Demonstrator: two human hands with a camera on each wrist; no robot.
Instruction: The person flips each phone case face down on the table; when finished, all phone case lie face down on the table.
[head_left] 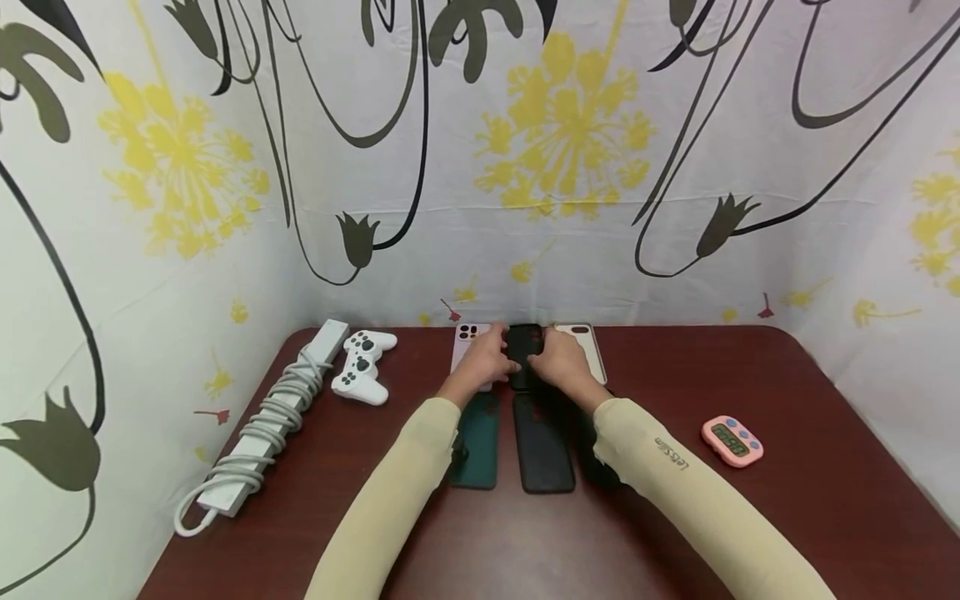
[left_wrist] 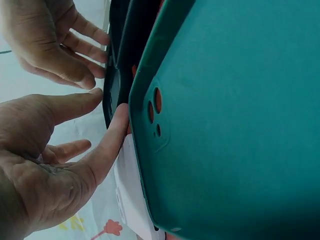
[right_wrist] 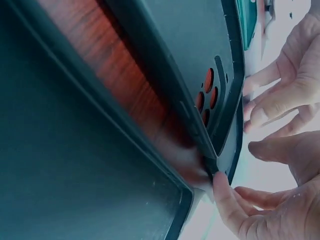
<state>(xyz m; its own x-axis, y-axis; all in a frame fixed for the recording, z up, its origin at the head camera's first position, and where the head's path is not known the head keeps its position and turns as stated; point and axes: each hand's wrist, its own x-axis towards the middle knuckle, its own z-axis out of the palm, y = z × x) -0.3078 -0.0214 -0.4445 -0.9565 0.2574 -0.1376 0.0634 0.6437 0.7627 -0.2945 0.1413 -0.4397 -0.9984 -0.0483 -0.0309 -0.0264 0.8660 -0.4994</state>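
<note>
A black phone case [head_left: 525, 348] lies in the middle of the back row, between my hands. My left hand [head_left: 483, 360] touches its left edge with an extended fingertip, the thumb held apart. At the opposite edge, fingers of my right hand [head_left: 564, 360] touch the case near a corner, also fairly straight. A lilac phone case [head_left: 461, 340] lies partly hidden under my left hand, and a cream case [head_left: 590, 343] sits beside the right one. In front lie a teal case [left_wrist: 225, 110], a black case with camera holes [right_wrist: 190, 55] and another dark case [right_wrist: 65, 150].
At the left, a white power strip [head_left: 281, 408] is wrapped in its own cord, next to a white game controller [head_left: 363, 365]. A pink digital timer [head_left: 732, 441] lies at the right. Patterned cloth [head_left: 450, 167] hangs behind the brown table [head_left: 480, 550].
</note>
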